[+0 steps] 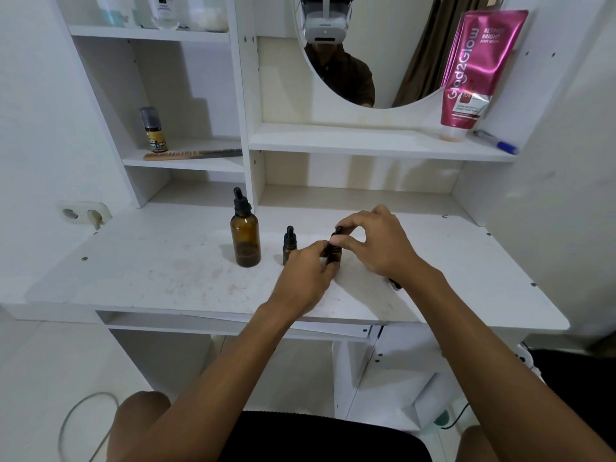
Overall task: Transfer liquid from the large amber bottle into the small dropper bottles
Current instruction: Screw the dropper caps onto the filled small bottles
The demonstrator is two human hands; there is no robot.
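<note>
The large amber bottle (245, 235) stands upright on the white desk (160, 271) with its black dropper cap on and a little dark liquid at the bottom. Right of it stands a small dropper bottle (288, 244), capped. A second small dropper bottle (334, 254) stands further right. My left hand (305, 275) grips its body from the left. My right hand (376, 243) pinches its black dropper cap from above with thumb and fingers. Most of this bottle is hidden by my fingers.
Shelves rise behind the desk, with a pink tube (476, 71) and a blue pen (496, 143) on the right shelf, a small spray bottle (153, 130) and a comb (193, 154) on the left one. A wall socket (85, 213) sits at the desk's left. A small dark object (395, 283) lies under my right wrist.
</note>
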